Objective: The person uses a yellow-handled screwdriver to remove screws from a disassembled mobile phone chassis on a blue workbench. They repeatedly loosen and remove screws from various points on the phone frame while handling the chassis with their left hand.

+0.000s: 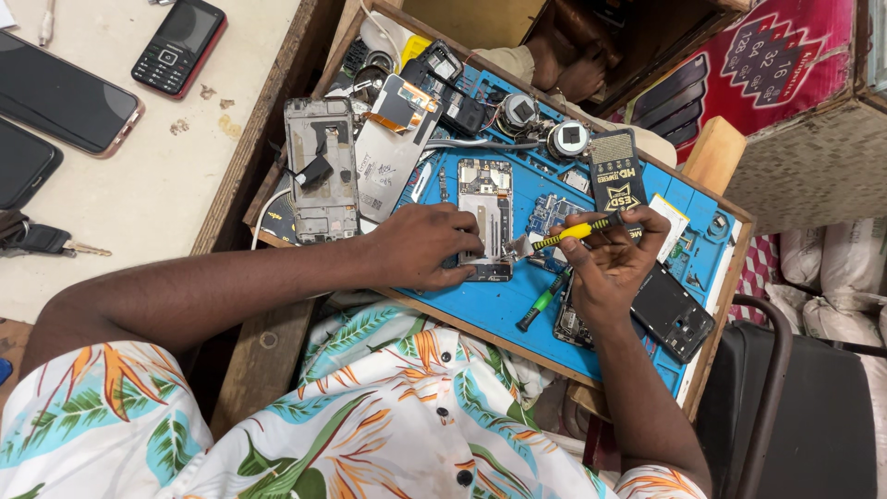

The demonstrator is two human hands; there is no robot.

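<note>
Blue repair mat (499, 300) as landmark, crowded to its wooden rim, with little bare blue left near the front edge beside a green-handled tool (543, 300). Behind mat centre, black card with a gold grid patch (616, 173); right of it, small white label (669, 220). Beyond the mat's right rim, red and pink printed packaging (767, 65). At mat centre, opened phone chassis (486, 217), pressed flat under curled left hand (427, 246). Just right, right hand (610, 263) closed around a yellow-handled screwdriver (573, 232), tip toward the chassis.
</note>
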